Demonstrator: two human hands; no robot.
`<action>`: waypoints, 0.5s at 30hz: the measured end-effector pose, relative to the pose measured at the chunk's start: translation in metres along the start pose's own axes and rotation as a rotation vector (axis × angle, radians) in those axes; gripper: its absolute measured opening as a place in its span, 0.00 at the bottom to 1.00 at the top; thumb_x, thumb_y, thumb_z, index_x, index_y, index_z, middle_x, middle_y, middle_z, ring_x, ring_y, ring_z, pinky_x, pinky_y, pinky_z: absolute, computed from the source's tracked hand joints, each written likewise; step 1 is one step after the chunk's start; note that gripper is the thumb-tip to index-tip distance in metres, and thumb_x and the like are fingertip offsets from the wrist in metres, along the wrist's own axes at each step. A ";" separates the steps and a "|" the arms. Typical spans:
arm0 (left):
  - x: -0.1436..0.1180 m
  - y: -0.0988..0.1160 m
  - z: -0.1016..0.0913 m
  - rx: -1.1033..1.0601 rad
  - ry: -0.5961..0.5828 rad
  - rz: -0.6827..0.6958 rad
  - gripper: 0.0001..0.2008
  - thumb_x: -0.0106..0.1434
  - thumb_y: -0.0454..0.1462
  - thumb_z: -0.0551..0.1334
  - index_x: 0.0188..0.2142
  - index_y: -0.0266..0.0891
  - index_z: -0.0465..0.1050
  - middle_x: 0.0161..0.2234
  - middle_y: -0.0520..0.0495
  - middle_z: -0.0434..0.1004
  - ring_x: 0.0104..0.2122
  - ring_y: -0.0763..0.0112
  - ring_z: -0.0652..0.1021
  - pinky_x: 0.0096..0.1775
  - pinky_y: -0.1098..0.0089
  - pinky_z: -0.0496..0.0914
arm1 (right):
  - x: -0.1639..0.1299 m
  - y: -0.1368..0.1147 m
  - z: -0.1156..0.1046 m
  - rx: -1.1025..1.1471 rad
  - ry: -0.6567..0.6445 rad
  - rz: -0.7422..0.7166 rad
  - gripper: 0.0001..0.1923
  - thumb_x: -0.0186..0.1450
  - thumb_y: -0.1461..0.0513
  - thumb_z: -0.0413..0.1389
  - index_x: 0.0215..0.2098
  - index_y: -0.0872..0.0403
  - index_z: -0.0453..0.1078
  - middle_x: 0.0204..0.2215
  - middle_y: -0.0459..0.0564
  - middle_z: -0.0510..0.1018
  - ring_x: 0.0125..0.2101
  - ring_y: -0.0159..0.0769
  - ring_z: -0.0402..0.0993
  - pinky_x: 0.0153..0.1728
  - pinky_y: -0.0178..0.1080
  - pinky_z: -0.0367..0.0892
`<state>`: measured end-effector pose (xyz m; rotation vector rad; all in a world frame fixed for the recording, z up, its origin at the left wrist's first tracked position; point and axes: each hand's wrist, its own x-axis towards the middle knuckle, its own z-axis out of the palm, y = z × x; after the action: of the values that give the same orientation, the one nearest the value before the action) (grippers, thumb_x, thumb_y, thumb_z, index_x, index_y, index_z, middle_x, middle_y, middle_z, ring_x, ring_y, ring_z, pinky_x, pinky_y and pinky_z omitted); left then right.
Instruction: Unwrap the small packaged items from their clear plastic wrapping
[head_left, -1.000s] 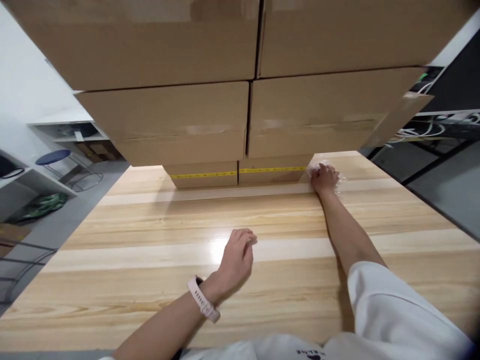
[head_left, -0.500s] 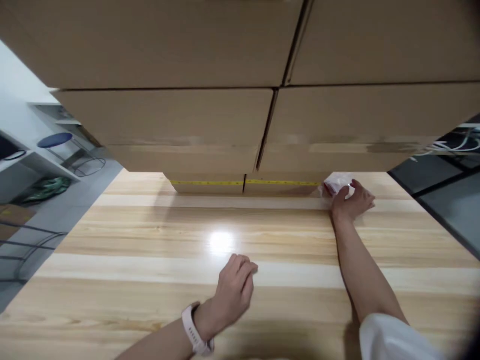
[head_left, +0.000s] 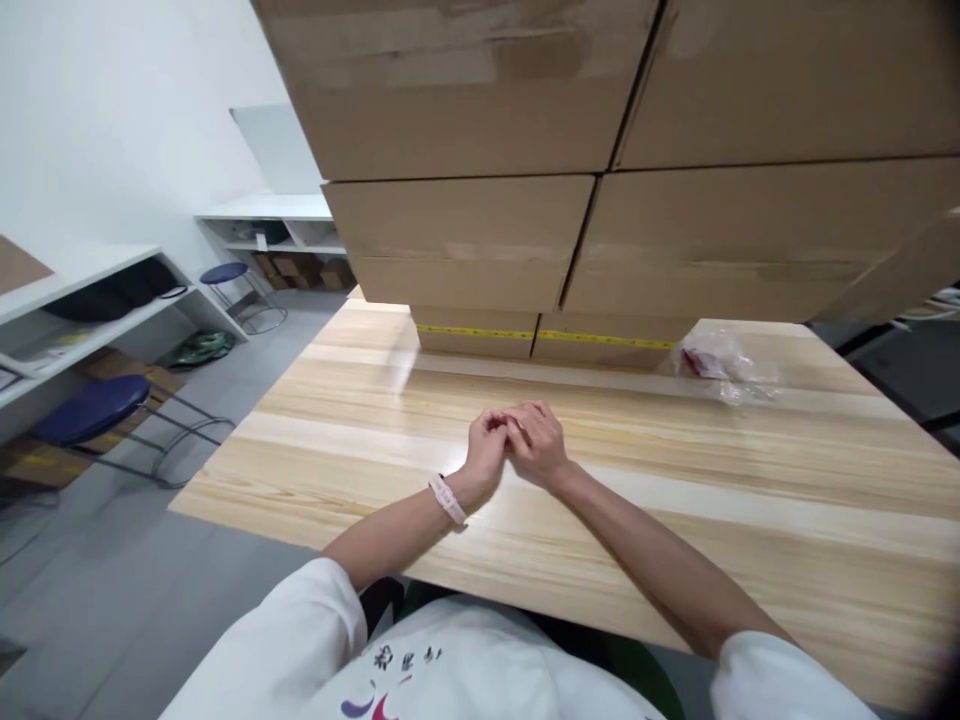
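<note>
My left hand (head_left: pixel 486 447), with a pale wristband (head_left: pixel 448 499) at its wrist, meets my right hand (head_left: pixel 537 440) above the wooden table (head_left: pixel 315 450). The fingers of both are curled and pressed together at the tips. Whatever they pinch, if anything, is too small or hidden to make out. Beyond my right hand, at the far right of the tabletop, lies a crumpled clear plastic bag (head_left: pixel 739 375) with something dark red inside. Neither hand touches it.
Large stacked cardboard boxes (head_left: pixel 465 230) overhang the table's far side. A yellow measuring tape (head_left: pixel 600 338) runs along the lower boxes. Blue stools (head_left: pixel 97 408) and a white shelf unit (head_left: pixel 172 270) stand to the left.
My right hand has left the plastic bag and come back to the middle, where it joins my left hand. The bag stays on the table. The view has tilted and swung left.
</note>
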<state>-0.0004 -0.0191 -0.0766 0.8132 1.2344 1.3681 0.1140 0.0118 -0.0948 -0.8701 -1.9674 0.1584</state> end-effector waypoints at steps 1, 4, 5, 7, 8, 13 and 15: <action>0.012 0.006 -0.010 -0.011 0.060 -0.001 0.07 0.52 0.33 0.62 0.32 0.40 0.67 0.28 0.54 0.70 0.27 0.75 0.70 0.32 0.73 0.65 | 0.007 -0.009 0.013 0.010 0.006 0.002 0.17 0.74 0.59 0.46 0.48 0.49 0.76 0.42 0.54 0.83 0.44 0.46 0.77 0.51 0.52 0.71; 0.058 0.039 -0.057 -0.017 0.231 -0.009 0.10 0.50 0.35 0.64 0.34 0.40 0.67 0.24 0.56 0.65 0.21 0.76 0.66 0.27 0.73 0.61 | 0.039 -0.032 0.058 0.051 -0.024 0.050 0.23 0.76 0.60 0.40 0.61 0.50 0.70 0.54 0.58 0.79 0.56 0.47 0.72 0.58 0.54 0.68; 0.075 0.053 -0.077 -0.009 0.290 0.000 0.11 0.50 0.35 0.64 0.35 0.40 0.68 0.23 0.57 0.64 0.21 0.76 0.66 0.27 0.73 0.60 | 0.051 -0.039 0.075 0.075 -0.077 0.091 0.25 0.76 0.59 0.39 0.66 0.50 0.67 0.59 0.57 0.76 0.60 0.47 0.69 0.61 0.55 0.65; 0.110 0.083 -0.116 0.019 0.388 0.036 0.13 0.52 0.35 0.64 0.39 0.41 0.69 0.28 0.53 0.69 0.25 0.74 0.70 0.30 0.72 0.64 | 0.078 -0.055 0.111 0.100 -0.238 0.174 0.28 0.76 0.59 0.38 0.71 0.49 0.61 0.68 0.55 0.66 0.68 0.47 0.59 0.68 0.56 0.57; 0.127 0.096 -0.134 0.043 0.430 0.054 0.14 0.53 0.35 0.64 0.41 0.41 0.70 0.32 0.50 0.72 0.29 0.72 0.73 0.34 0.71 0.67 | 0.091 -0.062 0.129 0.088 -0.319 0.208 0.28 0.76 0.59 0.38 0.72 0.48 0.59 0.71 0.53 0.61 0.71 0.47 0.53 0.70 0.57 0.53; 0.194 0.137 -0.187 0.259 0.454 0.147 0.26 0.57 0.35 0.68 0.56 0.40 0.69 0.58 0.37 0.73 0.56 0.53 0.73 0.54 0.57 0.68 | 0.147 -0.074 0.206 -0.013 -0.607 0.282 0.29 0.75 0.59 0.43 0.72 0.58 0.58 0.77 0.58 0.42 0.76 0.50 0.33 0.72 0.55 0.42; 0.217 0.143 -0.189 0.358 0.416 0.207 0.29 0.56 0.34 0.71 0.57 0.39 0.69 0.64 0.36 0.67 0.64 0.48 0.66 0.62 0.54 0.62 | 0.162 -0.067 0.225 -0.013 -0.641 0.280 0.31 0.75 0.57 0.45 0.73 0.60 0.55 0.77 0.60 0.40 0.76 0.52 0.30 0.72 0.57 0.38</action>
<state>-0.2587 0.1628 -0.0184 0.9517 1.7958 1.5569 -0.1507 0.1168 -0.0722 -1.2067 -2.4160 0.6559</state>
